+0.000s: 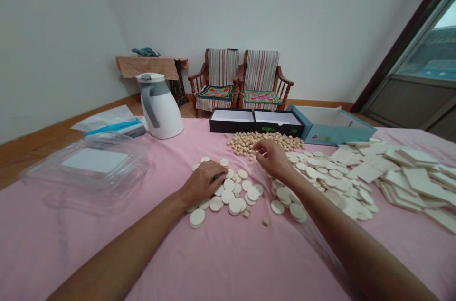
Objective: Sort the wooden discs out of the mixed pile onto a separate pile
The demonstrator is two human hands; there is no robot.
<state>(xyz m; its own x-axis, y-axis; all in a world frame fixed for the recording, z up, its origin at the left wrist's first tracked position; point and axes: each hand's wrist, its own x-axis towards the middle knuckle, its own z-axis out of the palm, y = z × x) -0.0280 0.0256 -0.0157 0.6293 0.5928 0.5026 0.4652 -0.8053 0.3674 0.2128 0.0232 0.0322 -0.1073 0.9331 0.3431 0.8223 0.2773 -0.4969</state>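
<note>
My left hand [204,183] rests low over a loose spread of pale round wooden discs [229,185], its fingers curled down. What lies under those fingertips is hidden. Farther forward, my right hand [272,157] is at the near edge of a heap of small wooden beads [245,142]. Its fingers are bent and drawn together; anything between them is too small to make out. Below its wrist and forearm lies a bigger pile of round discs [337,180]. Two or three stray beads [265,221] sit on the cloth nearer to me.
Square wooden tiles [415,168] are heaped at the right. Behind the beads stand a black two-part box [231,126] and a blue-green box [322,137]. On the left are a white jug [166,111], clear plastic containers [124,173] and a tissue pack [121,128]. Pink cloth [228,263] covers the surface.
</note>
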